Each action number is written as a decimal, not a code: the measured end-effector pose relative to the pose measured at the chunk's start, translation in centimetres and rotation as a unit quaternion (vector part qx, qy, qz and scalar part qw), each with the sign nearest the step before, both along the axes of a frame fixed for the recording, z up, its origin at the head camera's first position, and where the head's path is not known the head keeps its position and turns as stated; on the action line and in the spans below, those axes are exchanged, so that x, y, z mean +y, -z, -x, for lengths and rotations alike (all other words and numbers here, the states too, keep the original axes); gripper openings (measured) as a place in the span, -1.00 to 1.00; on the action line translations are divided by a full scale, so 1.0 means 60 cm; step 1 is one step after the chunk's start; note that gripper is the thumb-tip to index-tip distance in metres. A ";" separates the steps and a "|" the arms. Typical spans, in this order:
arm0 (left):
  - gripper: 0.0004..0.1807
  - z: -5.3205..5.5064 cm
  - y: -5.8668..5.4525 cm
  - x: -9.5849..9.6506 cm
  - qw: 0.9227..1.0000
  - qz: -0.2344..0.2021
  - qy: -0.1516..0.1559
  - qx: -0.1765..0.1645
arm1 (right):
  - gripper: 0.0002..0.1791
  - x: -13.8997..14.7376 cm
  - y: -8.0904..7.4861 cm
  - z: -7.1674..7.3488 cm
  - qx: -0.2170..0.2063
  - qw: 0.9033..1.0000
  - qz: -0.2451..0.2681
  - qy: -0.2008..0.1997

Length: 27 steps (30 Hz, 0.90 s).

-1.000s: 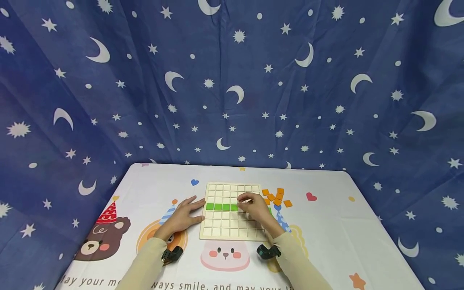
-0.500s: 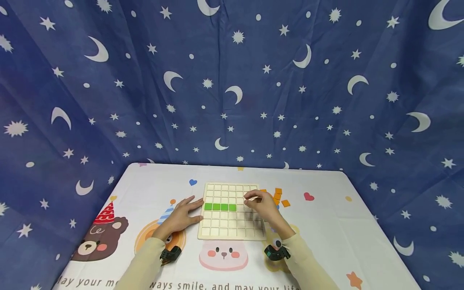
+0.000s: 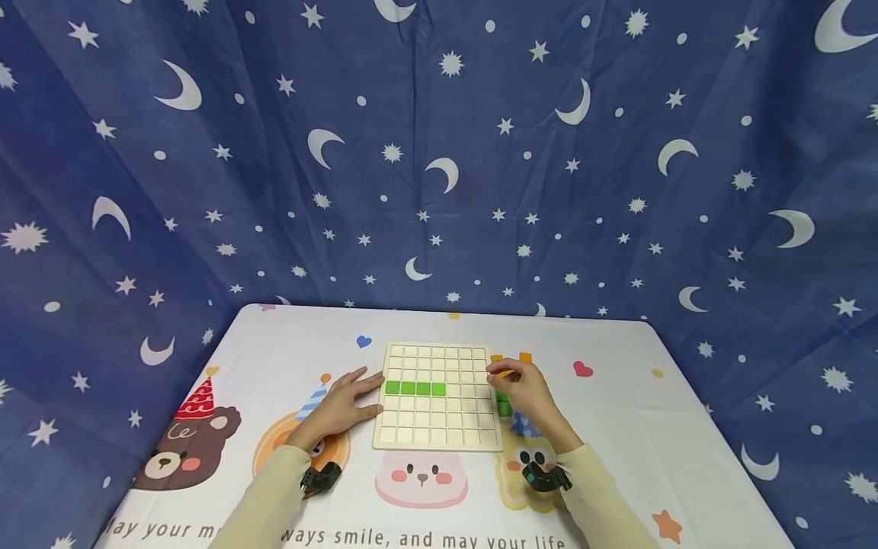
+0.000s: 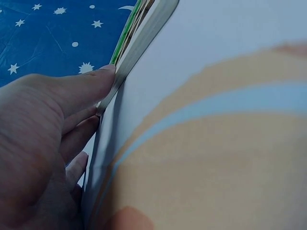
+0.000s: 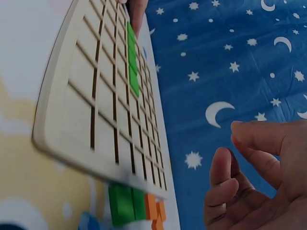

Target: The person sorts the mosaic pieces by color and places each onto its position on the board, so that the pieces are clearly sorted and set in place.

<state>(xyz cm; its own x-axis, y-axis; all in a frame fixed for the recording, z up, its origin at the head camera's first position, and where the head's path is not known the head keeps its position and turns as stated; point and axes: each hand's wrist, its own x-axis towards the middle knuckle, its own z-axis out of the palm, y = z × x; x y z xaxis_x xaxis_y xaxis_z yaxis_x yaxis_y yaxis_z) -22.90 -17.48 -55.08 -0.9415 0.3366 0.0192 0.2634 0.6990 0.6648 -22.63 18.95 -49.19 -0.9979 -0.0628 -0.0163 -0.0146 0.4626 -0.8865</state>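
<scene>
A pale wooden grid board (image 3: 439, 421) lies flat on the table. Several green square tiles (image 3: 414, 389) fill a row of its cells from the left edge. My left hand (image 3: 338, 409) rests beside the board with fingers spread, its fingertips touching the left edge; the left wrist view shows the thumb (image 4: 88, 86) against that side. Over the board's right edge hovers my right hand (image 3: 530, 389), fingers bent and thumb apart from them, holding nothing in the right wrist view. Loose green tiles (image 3: 504, 406) and orange tiles (image 3: 525, 357) lie near it, partly hidden by the hand.
A white tablecloth (image 3: 617, 427) with cartoon prints and lettering covers the table. Behind it hangs a blue curtain (image 3: 384, 198) with moons and stars. A dark wrist device (image 3: 546, 478) sits on the right wrist, another (image 3: 321, 478) on the left.
My right hand has moved right, from above the end of the green row to the loose tiles beside the board. The left hand stays at the board's left edge.
</scene>
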 end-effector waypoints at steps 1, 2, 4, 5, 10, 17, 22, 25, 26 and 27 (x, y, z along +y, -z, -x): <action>-0.30 0.000 0.000 0.000 1.000 0.001 0.000 0.000 | -0.75 0.004 0.002 0.000 0.004 1.000 -0.002 0.002; -0.29 -0.001 -0.001 0.000 1.000 0.001 0.000 -0.004 | -0.75 0.008 0.004 -0.002 0.008 1.000 -0.005 0.005; -0.29 -0.002 -0.001 -0.001 1.000 0.001 -0.001 -0.006 | -0.76 0.014 0.009 -0.004 0.012 1.000 -0.003 0.010; -0.29 -0.002 -0.001 -0.001 1.000 0.002 -0.001 -0.006 | -0.77 0.018 0.012 -0.005 0.014 1.000 -0.006 0.014; -0.29 -0.001 -0.001 0.000 1.000 -0.002 0.000 -0.004 | -0.76 0.031 0.023 -0.005 0.015 0.999 -0.018 0.033; -0.29 0.001 -0.001 -0.002 1.000 -0.003 -0.001 -0.007 | -0.75 0.044 0.036 -0.003 0.014 0.997 -0.050 0.051; -0.28 0.001 -0.001 -0.002 1.000 0.001 0.000 -0.004 | -0.75 0.050 0.043 -0.004 0.011 0.996 -0.068 0.055; -0.29 0.002 0.000 -0.002 1.000 0.000 0.001 -0.005 | -0.76 0.051 0.048 -0.003 0.011 0.996 -0.075 0.054; -0.29 0.002 0.000 -0.001 1.000 -0.001 0.000 -0.007 | -0.76 0.052 0.050 -0.002 0.011 0.996 -0.077 0.054; -0.29 0.002 0.000 -0.001 1.000 -0.002 0.000 -0.006 | -0.76 0.052 0.051 -0.002 0.011 0.995 -0.080 0.052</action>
<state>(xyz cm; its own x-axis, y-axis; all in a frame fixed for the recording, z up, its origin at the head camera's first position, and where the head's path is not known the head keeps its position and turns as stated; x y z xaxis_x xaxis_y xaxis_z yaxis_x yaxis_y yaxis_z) -22.99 -17.52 -55.07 -0.9415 0.3368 0.0091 0.2555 0.6961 0.6709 -22.50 22.08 -52.26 -0.9991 0.0423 0.0051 0.0212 0.5981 -0.8012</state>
